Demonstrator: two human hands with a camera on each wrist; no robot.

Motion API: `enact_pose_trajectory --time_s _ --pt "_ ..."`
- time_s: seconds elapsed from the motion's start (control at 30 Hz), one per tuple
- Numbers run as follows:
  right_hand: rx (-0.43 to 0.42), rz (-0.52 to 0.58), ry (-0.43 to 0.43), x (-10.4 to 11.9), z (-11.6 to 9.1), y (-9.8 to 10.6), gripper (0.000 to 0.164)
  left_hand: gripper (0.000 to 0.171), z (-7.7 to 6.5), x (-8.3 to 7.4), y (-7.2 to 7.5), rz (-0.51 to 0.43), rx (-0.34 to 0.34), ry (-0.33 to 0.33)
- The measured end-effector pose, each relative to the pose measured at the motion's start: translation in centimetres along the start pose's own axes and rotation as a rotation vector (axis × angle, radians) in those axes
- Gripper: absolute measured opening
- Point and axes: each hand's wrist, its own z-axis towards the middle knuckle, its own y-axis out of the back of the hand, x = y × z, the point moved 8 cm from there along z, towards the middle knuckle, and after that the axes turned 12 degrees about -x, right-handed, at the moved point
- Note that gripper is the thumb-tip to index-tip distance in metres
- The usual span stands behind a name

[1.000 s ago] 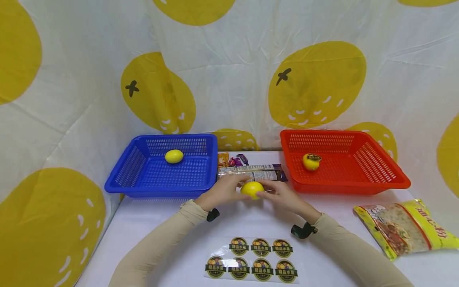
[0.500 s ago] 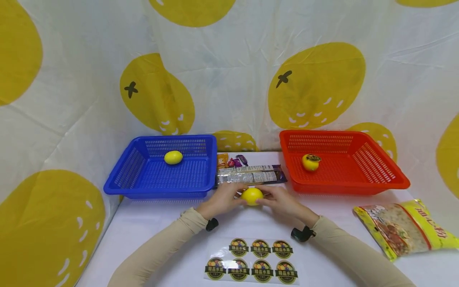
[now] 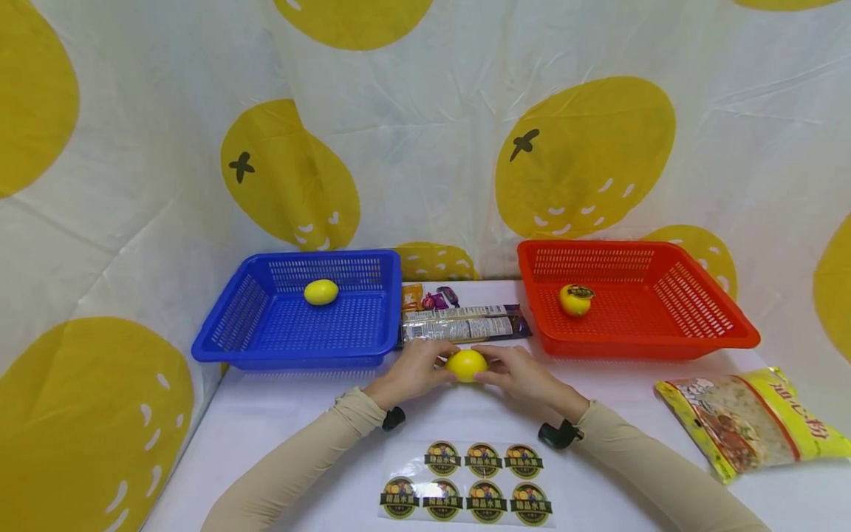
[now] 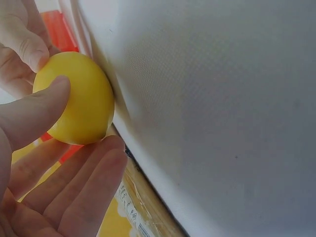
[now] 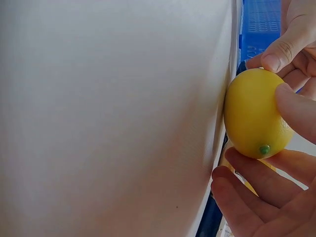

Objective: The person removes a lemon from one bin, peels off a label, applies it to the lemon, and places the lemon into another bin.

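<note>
A yellow lemon [image 3: 467,366] lies low at the white table in the middle of the head view, held between both hands. My left hand [image 3: 414,371] grips its left end, the thumb [image 4: 52,101] across the near side and fingers under and behind. From the other end my right hand [image 3: 521,375] holds it likewise, its thumb pressed on the peel in the right wrist view. That view also shows a small green tip on the lemon. In front of the hands is a clear sheet [image 3: 404,467] bearing several round dark fruit stickers [image 3: 485,500].
A blue basket [image 3: 292,358] at back left contains one plain lemon [image 3: 321,292]. The red basket [image 3: 651,346] at back right contains a lemon [image 3: 573,303] with a dark sticker. Between them lie long packets [image 3: 459,326] and small wrapped sweets [image 3: 435,301]. A yellow food bag [image 3: 751,421] lies right.
Both hands have come slightly nearer and lower with the lemon, uncovering more of the long packets behind. Over the last half second they barely move.
</note>
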Motion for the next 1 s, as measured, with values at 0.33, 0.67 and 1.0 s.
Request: enact_pose_trajectory --time_s 0.33,0.67,1.0 --pt "-0.004 -0.002 0.008 0.1 -0.1 0.0 0.057 0.040 -0.1 0.0 0.1 0.030 -0.013 -0.003" --pt "-0.015 0.013 -0.031 -0.2 -0.6 1.0 0.071 0.061 -1.0 0.1 0.4 0.107 -0.025 0.033" --pt "-0.195 -0.115 0.048 2.6 -3.1 4.2 0.066 0.052 -5.1 -0.5 2.9 0.112 -0.027 0.047"
